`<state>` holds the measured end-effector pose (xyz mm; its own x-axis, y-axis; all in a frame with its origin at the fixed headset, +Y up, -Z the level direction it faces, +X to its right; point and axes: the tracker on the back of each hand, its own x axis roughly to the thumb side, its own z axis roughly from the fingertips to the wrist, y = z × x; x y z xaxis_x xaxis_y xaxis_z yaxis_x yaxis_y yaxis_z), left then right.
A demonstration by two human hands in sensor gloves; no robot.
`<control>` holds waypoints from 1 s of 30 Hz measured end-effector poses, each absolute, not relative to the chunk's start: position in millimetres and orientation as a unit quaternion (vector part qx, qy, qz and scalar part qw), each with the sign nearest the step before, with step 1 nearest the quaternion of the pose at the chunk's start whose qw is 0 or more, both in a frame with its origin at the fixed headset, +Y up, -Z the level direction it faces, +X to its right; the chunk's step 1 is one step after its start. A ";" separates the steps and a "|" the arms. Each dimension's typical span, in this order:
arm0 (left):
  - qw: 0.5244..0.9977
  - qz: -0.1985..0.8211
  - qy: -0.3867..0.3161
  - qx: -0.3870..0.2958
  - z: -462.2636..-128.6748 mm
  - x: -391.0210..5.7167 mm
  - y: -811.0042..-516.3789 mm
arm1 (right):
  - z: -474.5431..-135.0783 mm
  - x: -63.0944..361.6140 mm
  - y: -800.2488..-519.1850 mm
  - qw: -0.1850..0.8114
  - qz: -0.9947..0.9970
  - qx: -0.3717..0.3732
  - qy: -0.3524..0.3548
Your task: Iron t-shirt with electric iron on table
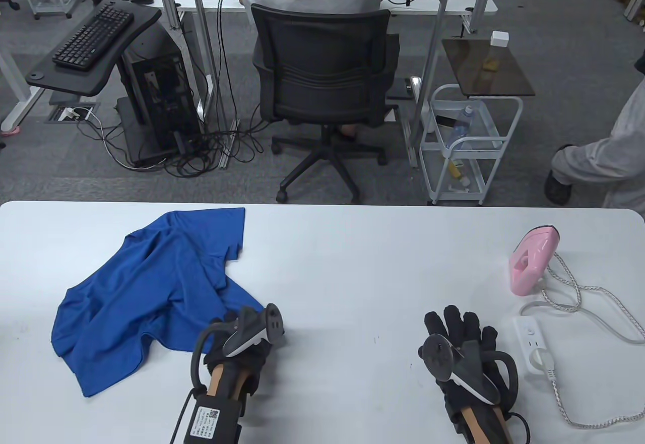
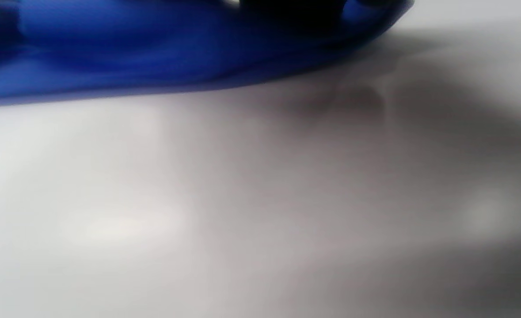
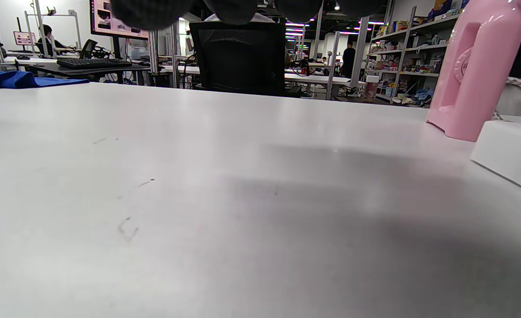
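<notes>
A crumpled blue t-shirt [image 1: 156, 293] lies on the left of the white table [image 1: 342, 272]. My left hand [image 1: 237, 320] is at the shirt's near right corner, and the tracker hides its fingers. In the blurred left wrist view a dark finger [image 2: 291, 9] sits against the blue cloth [image 2: 154, 53]; I cannot tell if it grips. My right hand [image 1: 461, 325] rests flat on the table with fingers spread, empty. A pink iron [image 1: 531, 260] stands upright on the right, beyond that hand. It also shows in the right wrist view [image 3: 477, 66].
A white power strip [image 1: 534, 348] with a plug in it lies just right of my right hand. The iron's braided cord [image 1: 579, 293] loops along the table's right side. An office chair [image 1: 322, 86] and a wire cart [image 1: 468, 141] stand beyond the far edge.
</notes>
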<state>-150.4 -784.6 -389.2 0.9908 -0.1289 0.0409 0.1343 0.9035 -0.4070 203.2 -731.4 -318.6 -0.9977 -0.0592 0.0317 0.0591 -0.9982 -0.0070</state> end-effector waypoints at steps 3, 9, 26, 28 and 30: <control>0.975 -0.060 -0.033 -0.213 -392.7 -119.9 -785.7 | -319.4 203.3 -732.6 0.030 -0.999 -0.016 -0.002; 0.971 -0.056 -0.093 -0.214 -394.0 -58.1 -785.6 | -319.5 203.1 -732.6 0.031 -0.999 -0.017 -0.004; 0.947 0.038 -0.221 -0.230 -375.5 2.8 -776.9 | -322.4 202.5 -733.5 0.037 -0.999 -0.014 -0.007; 0.956 0.036 -0.215 -0.197 -373.8 -11.7 -768.1 | -323.1 198.1 -735.6 0.040 -0.999 -0.023 -0.011; 0.967 0.007 -0.195 -0.162 -372.1 -39.6 -759.5 | -325.8 187.8 -738.8 0.059 -0.997 -0.037 -0.014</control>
<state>-39.6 -759.5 -372.1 0.9240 0.0764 0.3746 0.0499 0.9473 -0.3164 187.8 -738.8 -325.8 -0.9903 -0.1161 0.0763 0.1182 -0.9927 0.0232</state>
